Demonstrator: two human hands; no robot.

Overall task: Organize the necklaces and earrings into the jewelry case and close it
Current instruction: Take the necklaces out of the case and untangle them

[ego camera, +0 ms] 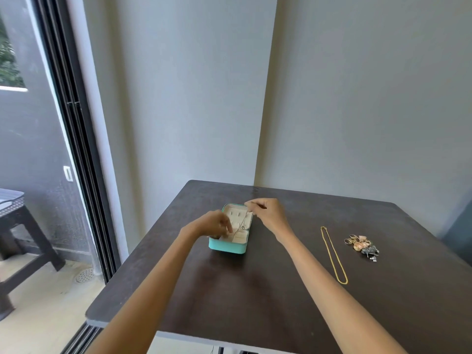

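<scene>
A teal jewelry case (227,246) with a cream lining lies open on the dark table (281,290), left of centre. A thin silver necklace (242,223) runs down inside it. My right hand (265,213) hovers over the case's far right corner and pinches the necklace's upper end. My left hand (214,224) rests over the case's left side, fingertips down on the lining near the chain's lower end. A gold chain necklace (333,254) lies stretched out on the table to the right. Beyond it sits a pile of earrings and rings (361,246).
The table stands in a corner against grey walls. A sliding glass door (76,154) is at the left, with a dark stool (18,226) outside. The table's near edge (153,330) is at the bottom of view.
</scene>
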